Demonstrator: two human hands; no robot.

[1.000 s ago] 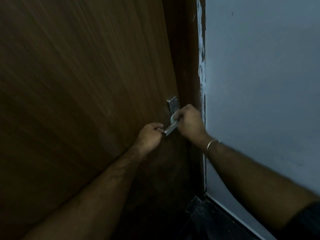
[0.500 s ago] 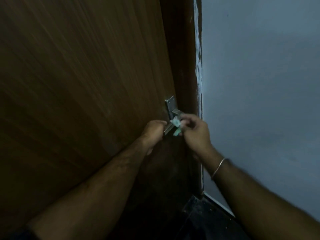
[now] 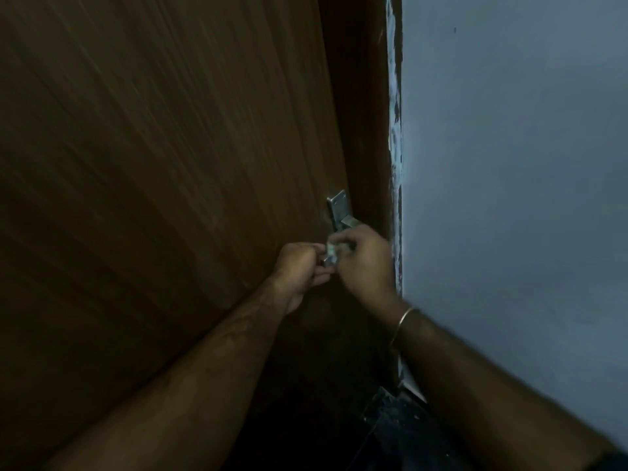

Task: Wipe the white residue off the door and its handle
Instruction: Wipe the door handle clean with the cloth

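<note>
A brown wooden door (image 3: 163, 185) fills the left of the view. Its metal handle (image 3: 341, 217) with a rectangular plate sits near the door's right edge. My left hand (image 3: 299, 270) is curled around the free end of the lever, which is mostly hidden. My right hand (image 3: 365, 258) presses a small pale, crumpled wipe (image 3: 332, 251) against the lever's middle. A thin bangle circles my right wrist.
The dark door frame (image 3: 365, 107) stands right of the door, with white residue (image 3: 394, 130) streaked along its edge against the pale blue wall (image 3: 509, 164). Dark floor (image 3: 390, 433) shows at the bottom, below the wall's skirting.
My right hand has slid down the lever from near the plate toward my left hand, uncovering the lever's root. The wipe came into sight. My left hand stayed at the lever's end.
</note>
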